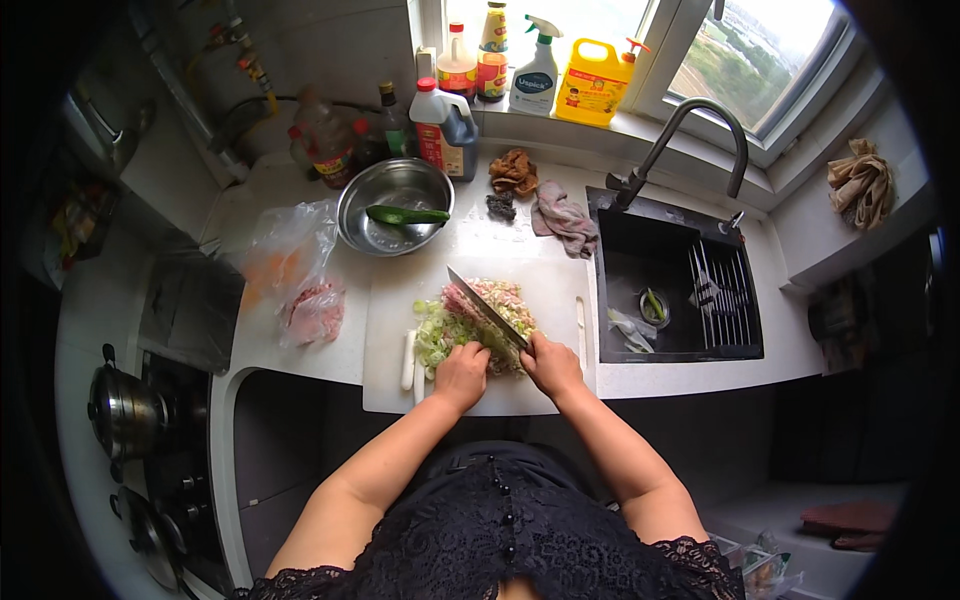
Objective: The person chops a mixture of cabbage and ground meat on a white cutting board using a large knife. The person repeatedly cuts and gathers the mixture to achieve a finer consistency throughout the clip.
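Note:
A white cutting board (pixel 385 300) lies on the counter before me, with a mound of chopped scallion (pixel 432 335) and pinkish-white minced bits (pixel 508 296) on it. My right hand (pixel 552 365) grips the handle of a kitchen knife (pixel 487 308). Its blade slants away to the left across the mound. Close to the blade, my left hand (pixel 462 376) rests at the mound's near edge, fingers curled; whatever is under them is hidden. White stalk pieces (pixel 408 360) lie by the board's left side, and a thin pale strip (pixel 580 325) near its right edge.
A steel bowl (pixel 350 205) holding a green cucumber-like vegetable (pixel 406 215) stands behind the board. Plastic bags with pink meat (pixel 316 312) lie left. The black sink (pixel 680 345) is right, cloths (pixel 566 218) beside it. Bottles (pixel 440 130) line the back; a pot (pixel 128 412) sits far left.

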The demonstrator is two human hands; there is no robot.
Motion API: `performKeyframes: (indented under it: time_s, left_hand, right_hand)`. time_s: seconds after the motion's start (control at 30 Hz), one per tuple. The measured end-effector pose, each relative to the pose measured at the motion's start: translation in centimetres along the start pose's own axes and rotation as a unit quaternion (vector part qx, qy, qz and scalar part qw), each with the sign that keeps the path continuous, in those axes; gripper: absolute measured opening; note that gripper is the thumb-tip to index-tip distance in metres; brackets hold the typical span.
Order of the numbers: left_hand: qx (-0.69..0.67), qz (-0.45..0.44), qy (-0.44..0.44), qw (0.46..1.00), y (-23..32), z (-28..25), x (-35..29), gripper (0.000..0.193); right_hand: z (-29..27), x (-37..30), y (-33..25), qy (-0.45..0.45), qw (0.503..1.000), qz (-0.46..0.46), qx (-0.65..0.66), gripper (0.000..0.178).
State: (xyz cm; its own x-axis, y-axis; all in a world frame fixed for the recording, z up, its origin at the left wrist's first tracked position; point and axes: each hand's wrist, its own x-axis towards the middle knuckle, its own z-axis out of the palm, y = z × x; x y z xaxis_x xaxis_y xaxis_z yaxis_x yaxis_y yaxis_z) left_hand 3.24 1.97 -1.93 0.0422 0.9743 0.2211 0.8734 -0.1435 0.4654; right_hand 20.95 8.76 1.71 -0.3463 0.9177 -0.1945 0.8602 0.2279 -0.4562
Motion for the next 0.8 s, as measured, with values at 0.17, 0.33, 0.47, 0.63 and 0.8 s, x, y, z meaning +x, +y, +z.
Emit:
performKeyframes:
  time_s: [0.17,0.33,0.47,0.63,0.8]
  left_hand:
    - [0.017,0.011,-0.003,1.0,-0.1,0.5,-0.1,0.024]
    - [0.009,-0.002,-0.02,1.0,0.1,0.1,-0.1,0.025]
    - [0.005,-0.012,-0.033,0.999,0.4,0.0,-0.1,0.027]
    - [0.002,0.006,-0.001,1.0,0.3,0.3,0.1,0.024]
    - [0.038,-0.028,0.033,0.998,-0.6,1.3,1.3,0.008]
  right_hand:
    - [-0.1,-0.4,-0.6,-0.003,1.0,0.006,0.028,0.022]
    - [-0.4,0.0,-0.3,-0.017,1.0,0.008,-0.003,0.022]
    - [0.0,-0.1,-0.8,0.005,1.0,0.004,0.017,0.023]
    - [-0.4,1.5,-0.2,-0.028,0.999,0.018,-0.015,0.023]
    - [-1.2,1.0,-0.7,0.026,0.999,-0.009,0.043,0.021]
